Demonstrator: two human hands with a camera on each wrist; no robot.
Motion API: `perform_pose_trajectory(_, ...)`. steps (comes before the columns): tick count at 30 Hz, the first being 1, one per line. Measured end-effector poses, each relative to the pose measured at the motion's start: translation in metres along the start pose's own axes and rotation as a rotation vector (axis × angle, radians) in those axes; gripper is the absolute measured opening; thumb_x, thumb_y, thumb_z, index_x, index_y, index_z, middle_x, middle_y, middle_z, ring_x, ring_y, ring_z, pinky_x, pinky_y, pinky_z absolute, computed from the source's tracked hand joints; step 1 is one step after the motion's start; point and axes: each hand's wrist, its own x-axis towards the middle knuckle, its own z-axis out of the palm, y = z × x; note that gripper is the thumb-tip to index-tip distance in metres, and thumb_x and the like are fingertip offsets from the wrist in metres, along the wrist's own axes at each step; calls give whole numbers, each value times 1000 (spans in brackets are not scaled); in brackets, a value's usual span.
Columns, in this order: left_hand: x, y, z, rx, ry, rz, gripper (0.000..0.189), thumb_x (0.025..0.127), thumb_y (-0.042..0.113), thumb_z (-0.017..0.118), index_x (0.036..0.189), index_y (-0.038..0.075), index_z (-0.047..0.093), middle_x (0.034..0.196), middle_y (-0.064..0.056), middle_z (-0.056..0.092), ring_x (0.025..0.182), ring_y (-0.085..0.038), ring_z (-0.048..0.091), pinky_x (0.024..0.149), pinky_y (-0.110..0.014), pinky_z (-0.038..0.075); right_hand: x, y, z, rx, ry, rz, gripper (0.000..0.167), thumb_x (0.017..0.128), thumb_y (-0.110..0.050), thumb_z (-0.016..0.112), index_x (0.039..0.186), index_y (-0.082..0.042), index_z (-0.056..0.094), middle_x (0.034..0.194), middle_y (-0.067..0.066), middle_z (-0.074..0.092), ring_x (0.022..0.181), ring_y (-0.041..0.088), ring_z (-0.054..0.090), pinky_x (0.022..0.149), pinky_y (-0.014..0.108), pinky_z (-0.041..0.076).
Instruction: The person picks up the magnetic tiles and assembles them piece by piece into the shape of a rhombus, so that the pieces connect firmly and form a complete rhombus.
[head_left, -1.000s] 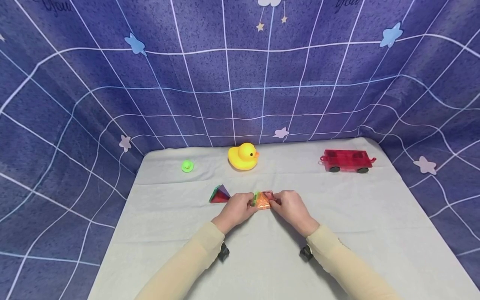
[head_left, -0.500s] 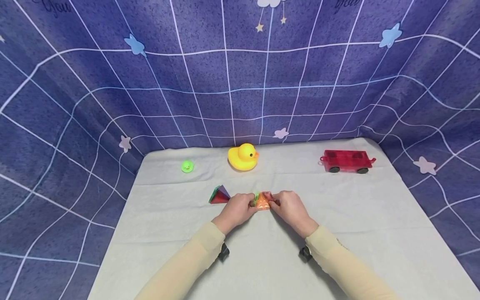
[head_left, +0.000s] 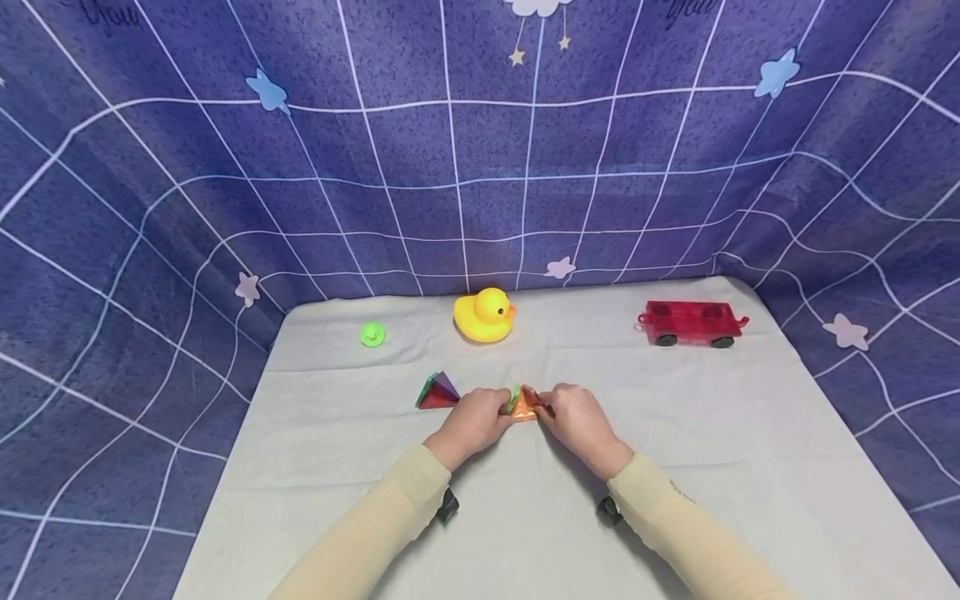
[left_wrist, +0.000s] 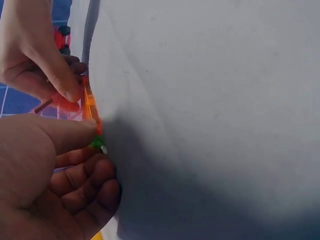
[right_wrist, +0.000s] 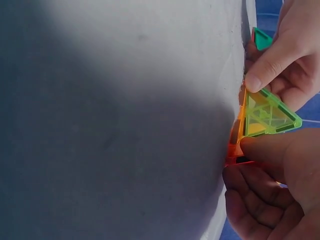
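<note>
Between the two hands sit joined translucent magnetic tiles: an orange tile (head_left: 522,411) in front, a green triangular tile (right_wrist: 270,116) standing on the left and a red tile (head_left: 531,395) on the right. My left hand (head_left: 474,421) pinches the green side, its thumb at the orange tile's corner in the left wrist view. My right hand (head_left: 581,423) pinches the red tile, which leans up toward the orange one. Fingers hide much of the red and green tiles. Just left of my left hand stands a built pyramid (head_left: 438,392) with green, purple and red faces.
Behind the hands a yellow rubber duck (head_left: 484,316) stands on the white cloth (head_left: 712,483). A small green duck (head_left: 372,334) is at the back left, a red wheeled car base (head_left: 692,322) at the back right. A blue grid-patterned curtain (head_left: 390,142) closes off the back and sides.
The red tile has tilted up toward the orange tile, and my right hand has shifted slightly left with it. My left hand stays in nearly the same place.
</note>
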Motion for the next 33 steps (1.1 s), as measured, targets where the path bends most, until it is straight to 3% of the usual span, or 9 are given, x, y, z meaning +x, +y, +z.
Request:
perform_pose_trajectory(5,0,3,-2,39,-18,7,30,96,19,77,80,16,52,64,4,44,62,-16,46,62,-31,40,0,-1,2,-42,8,-42,15,84,-8,85,75,-12,73,61,-1,53,54,20,59,52,39,49)
perform_pose_trajectory(14,-2,9,-4,121,1,23,19,96,19,77,87,13,61,75,-3,63,74,-26,67,68,-40,52,-1,-3,4,-91,17,-71,15,84,-8,86,77,-11,74,62,1,56,57,23,62,54,41,51)
perform_pose_trajectory(26,-2,10,-2,151,27,37,16,96,22,78,93,12,66,80,-7,68,77,-29,69,70,-43,54,-1,-5,5,-140,13,-71,10,84,-9,86,82,-10,77,64,3,58,59,25,64,54,42,52)
perform_pose_trajectory(33,-4,7,1,149,34,44,17,96,22,78,93,12,64,80,-5,67,76,-26,68,69,-41,54,-1,-4,3,-79,11,-58,8,85,-9,85,82,-11,78,62,0,54,56,21,60,53,41,51)
